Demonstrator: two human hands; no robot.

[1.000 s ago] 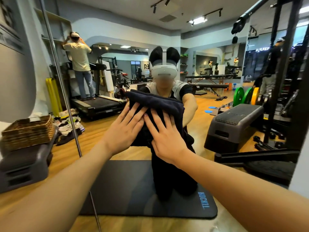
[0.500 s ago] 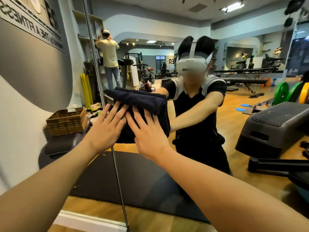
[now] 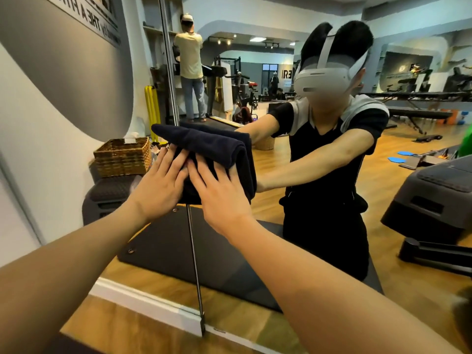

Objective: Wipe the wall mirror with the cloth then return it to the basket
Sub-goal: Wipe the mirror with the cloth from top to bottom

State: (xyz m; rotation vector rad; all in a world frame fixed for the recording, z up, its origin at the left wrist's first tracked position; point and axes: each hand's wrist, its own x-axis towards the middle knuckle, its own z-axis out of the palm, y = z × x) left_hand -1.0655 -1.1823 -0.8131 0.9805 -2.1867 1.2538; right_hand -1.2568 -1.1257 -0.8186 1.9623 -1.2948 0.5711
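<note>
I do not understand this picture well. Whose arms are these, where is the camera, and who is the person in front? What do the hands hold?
There is no machine here. The camera sits on a person's head and looks forward, so the two bare arms entering from the bottom belong to that person. The figure in front, wearing a white headset, is only the same person reflected in the wall mirror.

The left hand and the right hand lie flat, fingers spread, and press a folded dark cloth against the glass. They push it rather than grip it.

To the left, a woven basket stands on a dark step platform by the wall. A black mat lies on the wooden floor. The gym equipment behind is reflection.
</note>
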